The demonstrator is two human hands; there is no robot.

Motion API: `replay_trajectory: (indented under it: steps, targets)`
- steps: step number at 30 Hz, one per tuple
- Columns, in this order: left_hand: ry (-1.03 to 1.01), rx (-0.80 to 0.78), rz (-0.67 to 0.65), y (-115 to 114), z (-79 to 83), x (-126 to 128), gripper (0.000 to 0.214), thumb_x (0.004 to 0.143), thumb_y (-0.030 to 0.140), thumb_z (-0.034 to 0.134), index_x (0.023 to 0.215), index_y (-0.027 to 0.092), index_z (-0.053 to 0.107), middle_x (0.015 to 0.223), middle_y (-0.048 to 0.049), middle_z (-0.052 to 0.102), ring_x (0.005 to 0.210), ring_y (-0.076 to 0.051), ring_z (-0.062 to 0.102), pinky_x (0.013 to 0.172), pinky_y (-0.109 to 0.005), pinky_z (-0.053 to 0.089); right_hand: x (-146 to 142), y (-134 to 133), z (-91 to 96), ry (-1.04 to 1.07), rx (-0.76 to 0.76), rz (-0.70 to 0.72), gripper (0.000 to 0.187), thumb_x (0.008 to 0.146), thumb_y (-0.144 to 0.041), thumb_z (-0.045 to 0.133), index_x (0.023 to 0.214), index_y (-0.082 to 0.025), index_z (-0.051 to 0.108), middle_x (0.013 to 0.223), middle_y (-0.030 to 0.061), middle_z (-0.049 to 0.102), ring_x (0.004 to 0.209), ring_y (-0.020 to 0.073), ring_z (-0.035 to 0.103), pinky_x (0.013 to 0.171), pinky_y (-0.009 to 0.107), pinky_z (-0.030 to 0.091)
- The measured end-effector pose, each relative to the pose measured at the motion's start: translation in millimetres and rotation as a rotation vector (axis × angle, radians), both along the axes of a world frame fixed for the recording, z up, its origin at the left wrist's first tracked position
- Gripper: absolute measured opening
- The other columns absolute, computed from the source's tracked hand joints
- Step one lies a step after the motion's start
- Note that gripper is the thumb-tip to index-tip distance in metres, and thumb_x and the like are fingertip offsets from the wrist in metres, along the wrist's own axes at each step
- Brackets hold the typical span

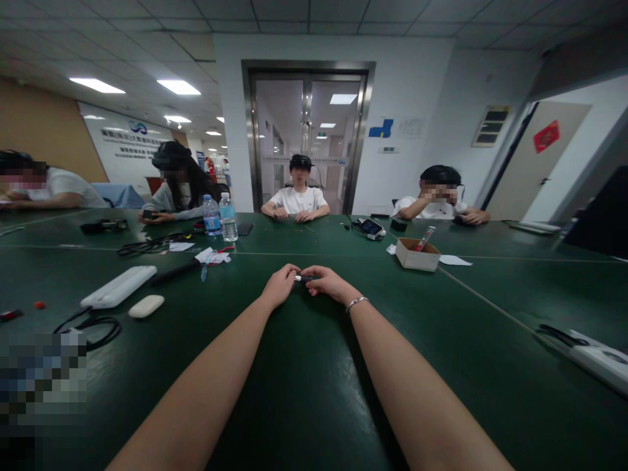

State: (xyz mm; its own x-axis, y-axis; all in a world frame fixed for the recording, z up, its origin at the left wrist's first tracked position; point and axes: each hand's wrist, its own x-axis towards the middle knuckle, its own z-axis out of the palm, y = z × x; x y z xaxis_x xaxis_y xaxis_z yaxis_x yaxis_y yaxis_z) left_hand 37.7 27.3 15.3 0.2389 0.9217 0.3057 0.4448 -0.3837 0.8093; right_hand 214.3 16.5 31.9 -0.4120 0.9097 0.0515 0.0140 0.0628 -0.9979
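Observation:
Over the green table, both arms reach forward and my hands meet in the middle of the head view. My right hand (330, 284), with a silver bracelet at the wrist, pinches the dark end of a small tube with a shiny silver band (297, 279). Closed fingers of my left hand (280, 286) are at the tube's silver end. That end is partly covered by the fingers, so its exact kind cannot be made out. The tube lies roughly level between the two hands, close to the tabletop.
Two water bottles (228, 219) stand at the back left, near cables and paper scraps (212, 256). A white power bank-like box (119, 286) and a rounded white case (146, 306) lie left. An open cardboard box (417, 256) sits right. Several people sit around the table (314, 392).

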Motion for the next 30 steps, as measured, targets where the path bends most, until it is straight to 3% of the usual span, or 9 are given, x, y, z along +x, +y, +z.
replay_trajectory:
  steps: [6, 11, 20, 26, 30]
  targets:
    - [0.014, -0.014, -0.008, -3.7, 1.4, 0.7, 0.041, 0.086, 0.047, 0.029, 0.092, 0.02, 0.061, 0.064, 0.0001, 0.053, 0.057, -0.014, 0.048, 0.054, -0.024, 0.036, 0.1, 2.3, -2.1, 0.001, 0.007, 0.003, 0.029, 0.069, 0.004, 0.059, 0.093, -0.011, 0.058, 0.08, 0.0022, 0.059, 0.049, 0.0054, 0.056, 0.047, 0.014, 0.051]
    - [-0.009, -0.035, -0.025, -1.8, 0.0, 0.1, 0.032, 0.084, 0.037, 0.034, 0.099, 0.022, 0.058, 0.075, -0.0006, 0.057, 0.064, -0.014, 0.05, 0.058, -0.024, 0.038, 0.3, 2.8, -2.9, 0.0, -0.006, 0.007, 0.029, 0.07, 0.003, 0.058, 0.095, -0.011, 0.056, 0.07, 0.0002, 0.059, 0.048, 0.006, 0.055, 0.047, 0.014, 0.051]
    - [0.046, 0.046, -0.037, -4.2, 1.9, 0.8, 0.039, 0.084, 0.048, 0.032, 0.093, 0.02, 0.057, 0.057, 0.0032, 0.049, 0.055, -0.013, 0.048, 0.055, -0.024, 0.035, 0.6, 2.9, -3.2, 0.01, -0.004, 0.004, 0.03, 0.069, 0.005, 0.057, 0.094, -0.011, 0.057, 0.075, 0.0007, 0.059, 0.048, 0.0055, 0.056, 0.048, 0.015, 0.051]
    - [-0.041, 0.014, -0.023, -1.8, -0.7, 2.2, 0.027, 0.083, 0.039, 0.038, 0.095, 0.02, 0.051, 0.058, 0.0042, 0.05, 0.052, -0.011, 0.047, 0.051, -0.023, 0.033, -1.2, -0.6, -0.2, -0.004, -0.01, -0.017, 0.03, 0.07, 0.006, 0.056, 0.094, -0.012, 0.056, 0.084, 0.0023, 0.059, 0.05, 0.005, 0.057, 0.049, 0.014, 0.052]
    - [-0.046, 0.054, -0.025, -3.2, 0.5, 2.1, 0.023, 0.082, 0.039, 0.043, 0.089, 0.019, 0.051, 0.057, 0.0044, 0.051, 0.053, -0.011, 0.047, 0.053, -0.023, 0.035, -4.3, 1.3, -0.7, -0.122, 0.014, -0.036, 0.029, 0.07, 0.009, 0.056, 0.091, -0.012, 0.053, 0.089, 0.0032, 0.06, 0.044, 0.0034, 0.054, 0.04, 0.012, 0.048]
